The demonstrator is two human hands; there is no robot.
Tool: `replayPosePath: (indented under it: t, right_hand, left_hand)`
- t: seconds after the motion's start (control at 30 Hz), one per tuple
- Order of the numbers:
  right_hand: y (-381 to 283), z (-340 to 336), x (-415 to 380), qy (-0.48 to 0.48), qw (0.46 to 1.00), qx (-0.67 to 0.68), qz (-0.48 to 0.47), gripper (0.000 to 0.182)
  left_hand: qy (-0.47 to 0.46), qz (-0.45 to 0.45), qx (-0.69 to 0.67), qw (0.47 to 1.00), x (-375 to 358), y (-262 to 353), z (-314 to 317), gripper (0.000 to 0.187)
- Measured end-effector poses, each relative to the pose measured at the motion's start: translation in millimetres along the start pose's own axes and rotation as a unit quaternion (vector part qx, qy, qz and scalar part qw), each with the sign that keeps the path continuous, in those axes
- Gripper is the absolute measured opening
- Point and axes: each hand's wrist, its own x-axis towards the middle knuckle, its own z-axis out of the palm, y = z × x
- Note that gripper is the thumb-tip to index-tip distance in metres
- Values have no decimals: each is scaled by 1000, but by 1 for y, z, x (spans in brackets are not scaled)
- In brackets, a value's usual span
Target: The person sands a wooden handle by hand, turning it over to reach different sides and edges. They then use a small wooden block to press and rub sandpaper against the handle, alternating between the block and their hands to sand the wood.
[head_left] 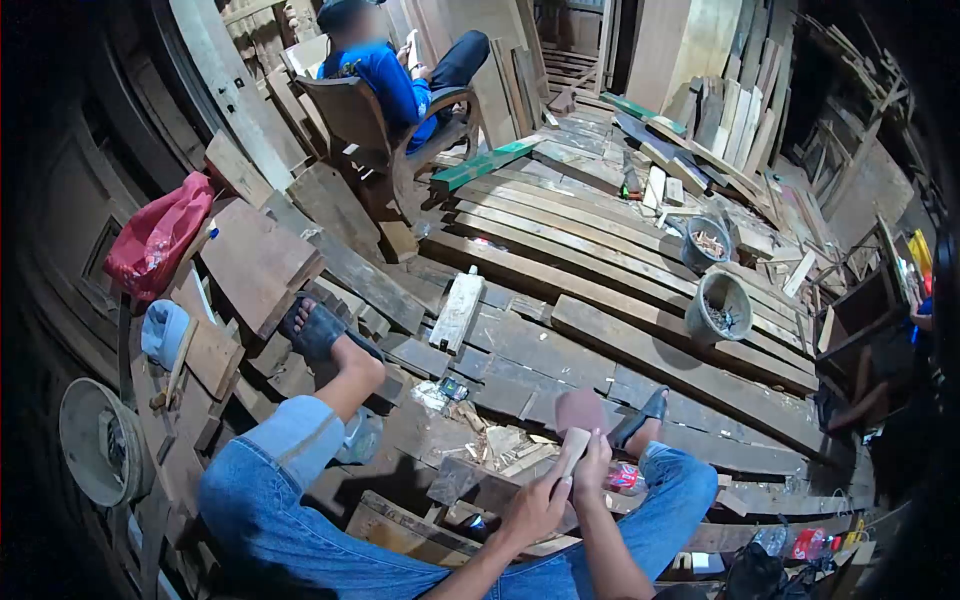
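Your left hand (533, 515) gripped the pale wooden piece (573, 448), near, right of centre | your right hand (592, 468) met its right side, grip unclear | pinkish sheet (580, 411) beyond | firm, level hold served best

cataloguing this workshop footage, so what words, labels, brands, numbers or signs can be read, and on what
No text can be read with certainty.
Red-labelled plastic bottle beside the right knee: pale marks on the label, too small to read.
Red-labelled bottle at lower right: too blurred to read.
Blue shirt on the seated person: yellowish print, too small to read.
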Motion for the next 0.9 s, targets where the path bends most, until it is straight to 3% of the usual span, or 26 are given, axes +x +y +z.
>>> replayPosePath:
  t: [0.1,0.13,0.2,0.27,0.3,0.33,0.53,0.6,0.67,0.7,0.73,0.8,0.83,0.9]
  right_hand:
    - [10,3,-3,-31,998,-49,-24,39]
    - [29,10,-5,-30,1000,5,-8,39]
    - [50,13,-15,-7,994,-105,-38,41]
    - [49,6,-1,-32,994,-100,-22,43]
    - [34,7,6,-24,1000,-15,8,42]
    - [22,7,8,-15,997,70,36,41]
    - [56,12,-13,-40,986,-156,-41,41]
    - [60,5,-7,-78,992,-97,-17,41]
    - [54,2,7,-34,999,-7,41,40]
    - [40,0,8,-45,993,54,99,38]
    - [26,3,0,-36,995,62,65,37]
    - [36,3,-9,-47,998,-46,0,37]
    - [42,5,-12,-61,991,-122,0,38]
    - [43,5,-15,-63,990,-124,30,41]
  left_hand:
    - [-20,-70,-17,997,11,5,-15,53]
    - [-9,-83,-15,996,13,4,-15,53]
    - [15,-114,-6,993,16,-2,-14,54]
    - [29,-18,-23,999,7,-11,-4,53]
    - [36,31,-31,998,3,-15,2,53]
    - [15,19,-39,999,4,-18,6,53]
    - [52,-21,-176,983,23,-55,6,53]
    - [38,-36,-114,992,14,-62,12,53]
    - [-18,-67,-130,989,7,-41,13,54]
    - [-21,-24,-116,993,7,-38,13,55]
    - [-22,2,-109,994,12,-46,14,56]
    - [-14,-49,-119,992,18,-60,12,54]
    - [-8,-73,-127,989,20,-50,3,54]
    - [8,-89,-128,988,20,-42,-2,53]
